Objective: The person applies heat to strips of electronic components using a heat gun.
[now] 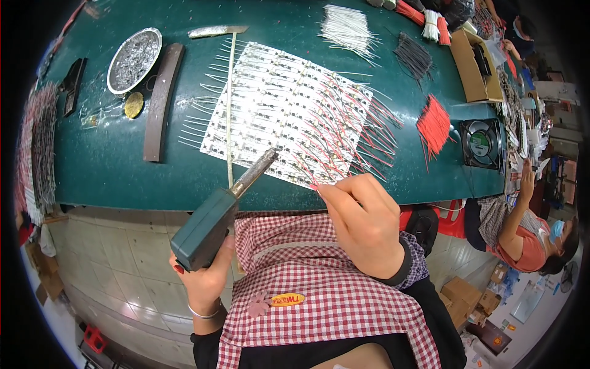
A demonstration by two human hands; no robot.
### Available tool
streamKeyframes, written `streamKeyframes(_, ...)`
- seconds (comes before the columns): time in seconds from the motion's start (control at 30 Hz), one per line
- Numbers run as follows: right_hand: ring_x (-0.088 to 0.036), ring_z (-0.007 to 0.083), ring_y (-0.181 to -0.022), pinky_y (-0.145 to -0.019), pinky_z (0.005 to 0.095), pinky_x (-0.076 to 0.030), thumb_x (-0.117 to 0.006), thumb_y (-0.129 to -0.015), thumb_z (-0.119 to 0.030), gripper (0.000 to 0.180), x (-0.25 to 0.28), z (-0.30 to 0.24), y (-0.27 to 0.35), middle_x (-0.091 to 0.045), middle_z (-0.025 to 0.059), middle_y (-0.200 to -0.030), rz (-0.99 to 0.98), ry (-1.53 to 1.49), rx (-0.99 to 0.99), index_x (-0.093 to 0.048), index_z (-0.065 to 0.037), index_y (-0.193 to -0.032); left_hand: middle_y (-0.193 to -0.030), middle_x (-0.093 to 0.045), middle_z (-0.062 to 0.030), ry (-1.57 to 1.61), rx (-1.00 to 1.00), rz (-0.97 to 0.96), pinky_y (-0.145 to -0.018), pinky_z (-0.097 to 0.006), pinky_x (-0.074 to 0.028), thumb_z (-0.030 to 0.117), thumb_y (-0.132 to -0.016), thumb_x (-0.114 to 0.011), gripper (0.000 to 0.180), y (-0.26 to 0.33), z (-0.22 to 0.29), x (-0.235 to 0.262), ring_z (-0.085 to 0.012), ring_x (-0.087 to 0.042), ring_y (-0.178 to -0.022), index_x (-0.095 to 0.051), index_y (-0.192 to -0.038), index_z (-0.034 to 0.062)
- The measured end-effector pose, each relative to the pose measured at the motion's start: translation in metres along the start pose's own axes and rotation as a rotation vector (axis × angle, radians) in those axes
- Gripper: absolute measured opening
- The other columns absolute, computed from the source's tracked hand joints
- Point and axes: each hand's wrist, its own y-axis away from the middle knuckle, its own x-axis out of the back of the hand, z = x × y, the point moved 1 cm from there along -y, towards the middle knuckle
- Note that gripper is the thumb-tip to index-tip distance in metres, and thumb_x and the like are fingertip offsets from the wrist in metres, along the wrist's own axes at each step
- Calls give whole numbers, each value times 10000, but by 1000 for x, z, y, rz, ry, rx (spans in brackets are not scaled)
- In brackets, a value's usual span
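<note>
My left hand (pixel 206 281) is wrapped round the handle of a dark green soldering gun (pixel 208 224). Its metal tip points up and right, at the near part of a white circuit board panel (pixel 215 136). My right hand (pixel 367 229), by the panel's near right edge, pinches a red wire (pixel 314 186) between thumb and forefinger. White wires stick out along the panel's left side. Red and dark wires (pixel 376 132) fan out over its right half. A thin pale strip (pixel 231 111) lies across the panel's left part.
Bundles of white (pixel 345 29), black (pixel 415 55) and red wires (pixel 434 126) lie to the right, near a cardboard box (pixel 467 67) and a fan (pixel 482 144). At left are a metal bowl (pixel 135 60) and a dark bar (pixel 163 104). Another person (pixel 522 246) works at far right.
</note>
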Motion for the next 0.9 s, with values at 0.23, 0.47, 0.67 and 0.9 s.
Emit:
streamKeyframes(0.23, -582, 240, -703, -595, 343, -470, -731, -748, 65, 229, -41, 11, -1, -584, 79, -798, 145, -141, 28, -692, -16, -958, -797, -725, -91, -8, 30, 31, -625, -276, -511, 25, -722, -770, 214, -2, 13, -7, -159, -674, -663, -719, -922, -30)
streamKeyframes(0.47, -592, 238, -698, -587, 340, -479, -736, -755, 56, 205, -57, 15, 2, -583, 80, -793, 171, -116, 18, -692, -17, -941, -787, -725, -91, 2, 16, 31, -609, -272, -505, 31, -722, -776, 205, 3, 11, -5, -157, -668, -644, -723, -912, -23)
streamKeyframes(0.67, -593, 239, -696, -586, 346, -481, -733, -751, 60, 210, -58, 15, 2, -575, 81, -788, 175, -119, 17, -692, -18, -942, -790, -720, -86, 82, 53, 20, -602, -269, -496, 13, -728, -777, 184, 5, 6, -5, -146, -660, -642, -718, -899, -23)
streamKeyframes(0.9, -583, 238, -692, -584, 351, -475, -734, -748, 58, 214, -58, 14, 1, -564, 80, -785, 168, -99, 11, -690, -18, -944, -766, -707, -75, -5, 2, -42, -566, -266, -473, 7, -730, -765, 165, 4, 5, -4, -139, -635, -601, -705, -880, -26)
